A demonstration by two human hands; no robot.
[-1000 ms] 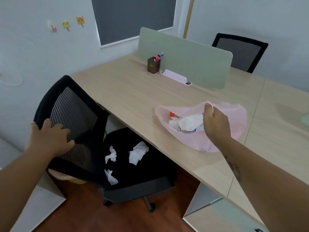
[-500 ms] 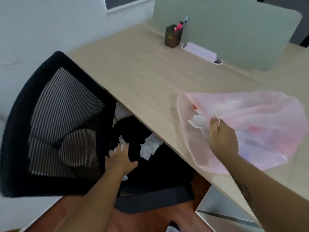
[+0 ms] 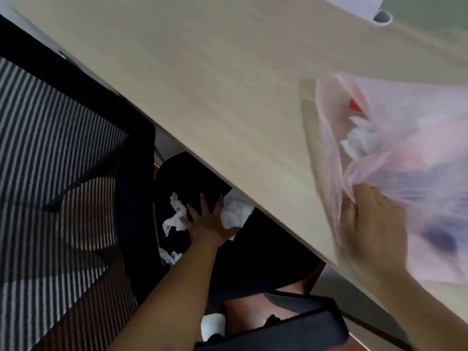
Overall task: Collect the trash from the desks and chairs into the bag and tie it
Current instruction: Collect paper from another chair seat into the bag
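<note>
Reaching left hand point(image 3: 210, 221), fingers spread on tissue point(image 3: 234, 211); right hand point(image 3: 372, 224) pinching blurred bag point(image 3: 417, 148)

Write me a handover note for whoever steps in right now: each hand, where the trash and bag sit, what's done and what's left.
Left hand: spread open on the black chair seat, on a large crumpled tissue, not yet closed on it.
Right hand: gripping the pink bag at its mouth, on the desk.
Done: the bag already holds crumpled paper and other scraps.
Left: three tissues on the seat, the large one, a second beside the thumb side, a small third nearer the backrest. Bag them, check the other seats, then tie the bag.
</note>
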